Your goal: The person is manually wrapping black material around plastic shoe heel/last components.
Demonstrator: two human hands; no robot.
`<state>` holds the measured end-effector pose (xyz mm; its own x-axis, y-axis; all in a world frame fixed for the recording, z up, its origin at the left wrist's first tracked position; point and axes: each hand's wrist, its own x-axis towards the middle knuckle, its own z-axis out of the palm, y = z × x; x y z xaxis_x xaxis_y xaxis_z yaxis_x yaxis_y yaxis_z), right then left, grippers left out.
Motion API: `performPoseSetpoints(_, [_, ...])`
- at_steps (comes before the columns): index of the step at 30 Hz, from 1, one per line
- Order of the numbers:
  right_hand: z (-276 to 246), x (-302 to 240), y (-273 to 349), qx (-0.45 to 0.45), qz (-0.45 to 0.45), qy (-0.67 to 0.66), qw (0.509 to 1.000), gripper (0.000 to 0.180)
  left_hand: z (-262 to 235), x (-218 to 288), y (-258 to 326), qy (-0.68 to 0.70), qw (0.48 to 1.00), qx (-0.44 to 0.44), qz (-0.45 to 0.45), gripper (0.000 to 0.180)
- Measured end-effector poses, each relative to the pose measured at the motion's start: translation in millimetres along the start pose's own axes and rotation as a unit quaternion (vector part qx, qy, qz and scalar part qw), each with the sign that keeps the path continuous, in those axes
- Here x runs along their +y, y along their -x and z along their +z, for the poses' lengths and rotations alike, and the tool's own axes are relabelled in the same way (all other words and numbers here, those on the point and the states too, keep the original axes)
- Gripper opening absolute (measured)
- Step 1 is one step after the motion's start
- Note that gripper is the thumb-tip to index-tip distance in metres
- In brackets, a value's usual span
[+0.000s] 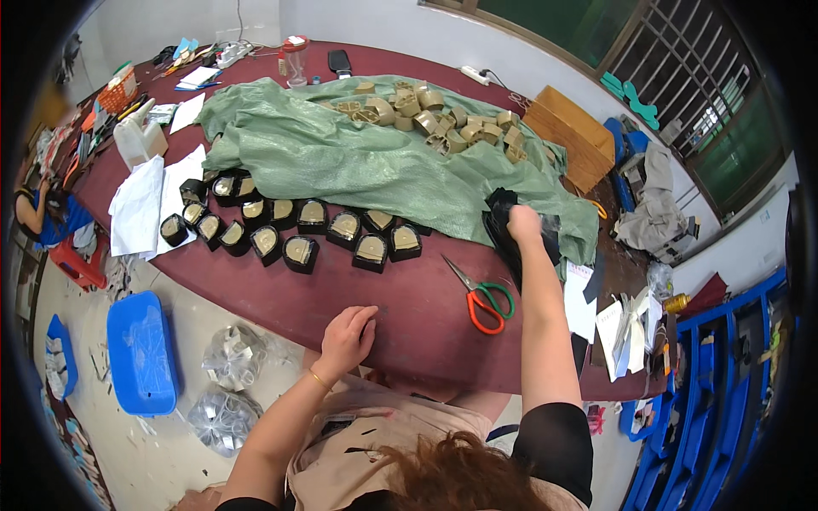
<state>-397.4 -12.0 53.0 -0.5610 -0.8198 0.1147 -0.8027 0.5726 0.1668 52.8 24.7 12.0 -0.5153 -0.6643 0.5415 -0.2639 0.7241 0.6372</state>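
On the left, two white sheets (pixel 136 209) lie over the edge of the dark red table (pixel 409 311), and a blue tub (pixel 141 353) stands on the floor below. Next come the black-rimmed blocks (pixel 300 253) with beige faces, grouped on the table along the front of a green woven sack (pixel 307 145). The left hand (pixel 348 339) is near the table's front edge, its fingers loosely bent around nothing that I can see. Farther back, beige blocks (pixel 430 123) are heaped upon the sack. The scissors (pixel 474 289), with one red and one green handle, lie partly spread. Just beyond them, black thin material (pixel 501 238) lies at the sack's right part; the right hand (pixel 524 224) touches it, but its fingertips are hidden, so I cannot tell whether they grip.
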Motion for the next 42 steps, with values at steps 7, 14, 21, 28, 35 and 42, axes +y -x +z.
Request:
performPoseSetpoints(7, [-36.9,-15.2,106.7,-0.032,0.030,-0.892,0.450,0.008,2.8,9.6,-2.1,0.170,0.978,-0.053,-0.107,0.017])
performPoseSetpoints(14, [-81.4,-79.5,224.8,-0.063,-0.360,-0.628,0.687,0.008,14.4,76.1,-61.1,0.835,0.318,-0.210,-0.396,0.049])
performPoseSetpoints(21, [-97.2,-127.9,254.9,0.008,-0.038,-0.861,0.507,0.049,6.4,65.4,-73.3,0.687,0.669,-0.022,-0.282,0.040])
performPoseSetpoints(28, [-106.3,-158.7,285.7,-0.119,0.009,-0.645,0.755,0.015,4.3,43.8,-76.4,0.573,0.732,0.048,-0.366,0.032])
performPoseSetpoints(35, [-116.1,-150.1,293.8,0.096,-0.521,-0.611,0.588,0.039,20.4,16.5,-84.8,0.935,0.224,-0.083,-0.263,0.043])
performPoseSetpoints(42, [-100.6,-203.5,337.3,0.058,-0.405,-0.387,0.826,0.069,17.7,16.9,-99.2,0.952,0.157,0.014,-0.263,0.013])
